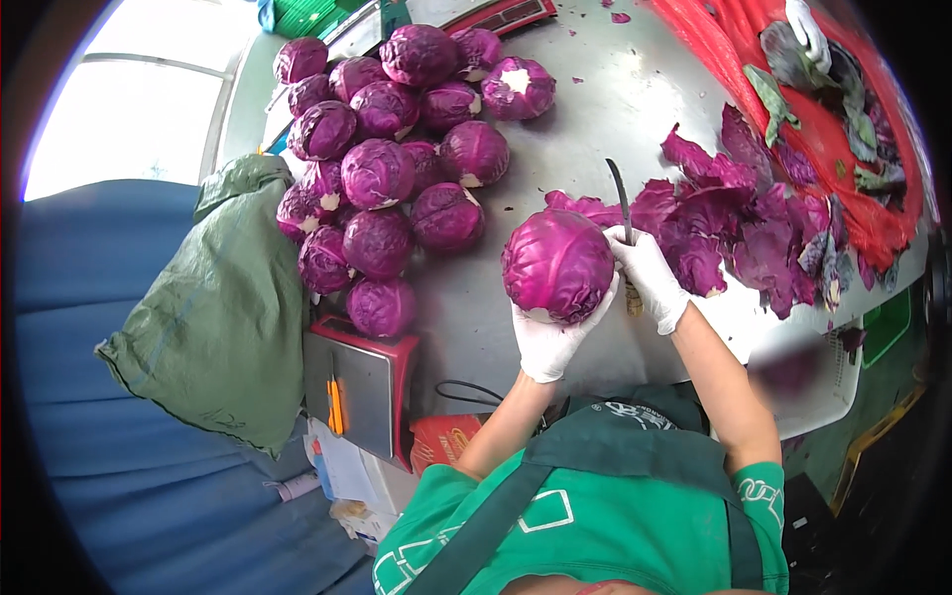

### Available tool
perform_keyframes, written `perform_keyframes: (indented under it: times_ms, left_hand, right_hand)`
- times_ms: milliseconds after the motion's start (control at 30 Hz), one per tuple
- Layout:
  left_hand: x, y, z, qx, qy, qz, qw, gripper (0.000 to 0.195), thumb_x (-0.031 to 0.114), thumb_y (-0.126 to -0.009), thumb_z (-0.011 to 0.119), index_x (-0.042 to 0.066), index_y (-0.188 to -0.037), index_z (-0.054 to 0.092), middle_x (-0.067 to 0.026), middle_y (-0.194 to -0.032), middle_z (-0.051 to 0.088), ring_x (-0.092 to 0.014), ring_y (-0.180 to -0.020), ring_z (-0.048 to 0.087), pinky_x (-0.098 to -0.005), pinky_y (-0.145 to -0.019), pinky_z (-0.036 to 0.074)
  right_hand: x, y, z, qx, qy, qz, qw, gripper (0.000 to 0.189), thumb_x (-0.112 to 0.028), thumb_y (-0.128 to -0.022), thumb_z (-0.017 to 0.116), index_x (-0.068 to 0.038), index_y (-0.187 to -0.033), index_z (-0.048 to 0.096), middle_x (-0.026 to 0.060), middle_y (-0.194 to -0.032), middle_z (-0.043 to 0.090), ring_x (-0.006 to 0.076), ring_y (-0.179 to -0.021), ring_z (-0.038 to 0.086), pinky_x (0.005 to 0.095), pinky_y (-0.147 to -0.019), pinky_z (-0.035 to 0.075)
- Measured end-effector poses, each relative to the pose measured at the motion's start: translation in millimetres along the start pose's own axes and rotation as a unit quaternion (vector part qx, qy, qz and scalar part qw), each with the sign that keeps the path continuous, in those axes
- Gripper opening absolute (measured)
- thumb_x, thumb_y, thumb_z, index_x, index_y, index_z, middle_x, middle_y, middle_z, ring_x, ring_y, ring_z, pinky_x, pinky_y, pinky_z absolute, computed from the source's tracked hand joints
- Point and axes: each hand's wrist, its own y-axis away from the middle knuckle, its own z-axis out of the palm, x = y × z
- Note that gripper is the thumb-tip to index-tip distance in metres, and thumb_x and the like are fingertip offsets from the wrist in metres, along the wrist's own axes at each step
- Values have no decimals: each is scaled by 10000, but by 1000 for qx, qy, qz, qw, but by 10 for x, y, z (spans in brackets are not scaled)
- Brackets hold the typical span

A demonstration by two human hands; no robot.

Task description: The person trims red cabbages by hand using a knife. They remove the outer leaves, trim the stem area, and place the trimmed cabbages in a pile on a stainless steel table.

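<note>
My left hand (pixel 550 346), in a white glove, holds a peeled red cabbage (pixel 559 260) from below. At the cabbage's right side my gloved right hand (pixel 648 271) grips a knife (pixel 619 192), its dark curved blade pointing up and away from me and its handle showing under the palm. Loose purple outer leaves (pixel 744 223) lie on the metal table just beyond and right of the knife. To the left, many red cabbages (pixel 378 173) are heaped together, some with pale cut stems showing.
A red and grey scale (pixel 361 394) with an orange cutter (pixel 335 405) stands near left, beside a green woven sack (pixel 223 312). Red mesh (pixel 877 223) with leaves and another person's gloved hand (pixel 809 37) are far right. A white crate (pixel 825 379) sits below the table's right edge.
</note>
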Motion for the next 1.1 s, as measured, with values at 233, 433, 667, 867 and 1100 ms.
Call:
perform_keyframes:
  times_ms: [233,433,667,867,1100]
  left_hand:
    - [158,-498,841,102,-644,196,733,704,369,-922,645,101,-1508,361,-139,-1482,452,-339,-1355,464,-496,-1143,396]
    - [-83,-1511,1854,-31,-901,323,289,1010,100,-729,863,52,-1545,269,-158,-1441,452,-286,-1252,548,-387,-820,628]
    - [705,-2261,2573,128,-948,292,-3,1162,444,-611,901,-21,-1514,335,-262,-1379,553,-326,-1260,568,-377,-1091,433]
    - [961,-2376,2987,200,-960,187,-59,1095,486,-618,899,25,-1485,414,-216,-1350,549,-311,-1276,528,-401,-1110,402]
    - [809,-2373,2840,99,-955,199,-195,1044,647,-655,790,97,-1478,458,-284,-1386,517,-413,-1347,454,-434,-1150,360]
  right_hand:
    - [164,-437,-231,70,378,-93,918,427,-191,-875,742,-81,-1278,655,22,-1076,640,92,-787,574,262,-782,494]
    - [141,-381,61,-1,543,-58,838,697,-496,-844,700,-232,-1457,498,192,-1494,415,339,-1233,580,421,-964,524]
    - [472,-418,-102,6,591,-147,793,649,-305,-876,684,-271,-1475,435,204,-1469,437,341,-1234,577,413,-924,550]
    - [350,-389,-7,16,570,-167,804,585,-270,-881,678,-258,-1432,480,189,-1424,479,333,-1164,617,408,-853,572]
    - [327,-420,-142,62,591,-168,786,439,-205,-915,642,-225,-1341,537,141,-1270,564,307,-970,681,390,-701,573]
